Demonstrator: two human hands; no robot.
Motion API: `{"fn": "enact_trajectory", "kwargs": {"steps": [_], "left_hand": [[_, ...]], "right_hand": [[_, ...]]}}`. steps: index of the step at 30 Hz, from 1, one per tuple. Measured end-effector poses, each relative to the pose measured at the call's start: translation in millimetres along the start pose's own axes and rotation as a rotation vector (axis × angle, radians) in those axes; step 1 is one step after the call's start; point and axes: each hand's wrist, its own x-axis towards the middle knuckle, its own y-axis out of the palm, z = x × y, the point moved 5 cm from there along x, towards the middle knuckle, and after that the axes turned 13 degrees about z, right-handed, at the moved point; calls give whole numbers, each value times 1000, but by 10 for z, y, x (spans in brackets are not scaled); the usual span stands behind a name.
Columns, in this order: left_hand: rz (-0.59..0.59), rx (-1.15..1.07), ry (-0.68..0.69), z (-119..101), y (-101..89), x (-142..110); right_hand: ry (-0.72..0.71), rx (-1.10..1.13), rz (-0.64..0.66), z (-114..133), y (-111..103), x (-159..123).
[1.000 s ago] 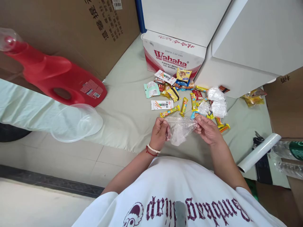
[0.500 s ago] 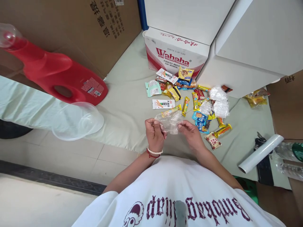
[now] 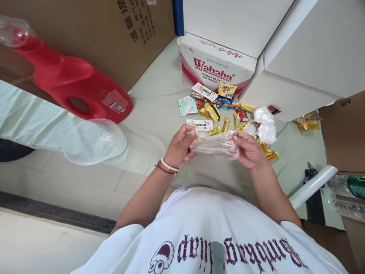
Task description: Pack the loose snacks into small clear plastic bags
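Note:
A clear plastic film piece [image 3: 214, 145], perhaps a thin bag or cover, is stretched sideways in front of my chest. My left hand [image 3: 180, 146] pinches its left end, and my right hand [image 3: 250, 149] grips its right end. Just beyond it on the cloth lie several small wrapped snacks: a white packet [image 3: 199, 124], a yellow stick packet [image 3: 226, 124] and a mint-green packet [image 3: 187, 105]. Crumpled clear plastic bundles [image 3: 266, 133] sit beyond my right hand, which partly covers the packets near it.
A red jug [image 3: 82, 83] and a clear plastic bowl [image 3: 95, 142] are at the left. Behind the snacks stands a Wahaha carton [image 3: 216, 64]. At the right are a white roll [image 3: 315, 186], keys [image 3: 311, 171] and plastic bottles [image 3: 339, 184].
My hands came closer together with the film bunched between them, then moved apart again, pulling it wide. My right hand now covers the blue packets seen half a second ago.

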Motion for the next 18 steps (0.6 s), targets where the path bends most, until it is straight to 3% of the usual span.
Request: {"fn": "enact_trajectory", "kwargs": {"steps": [3,6,8,11,14,18], "left_hand": [[-39,1,-56,21,-204,181],[-277,157,-66,215,-488,316],[-359,244,-123,434,-572,338],[-303,298,-196,777,-507,304],[-158,308,-271,1020,-377,251],[-14,330,-249,1002,-309,209]], "right_hand": [[95,124,-11,-245,-90,171],[150,155,-136,-570,-251,299],[176,175,-209,-753,-336,330],[191,203,-237,-897,-407,320],[163,181,-228,-886,-499,289],[122,142,-226,-798,-697,261]]}}
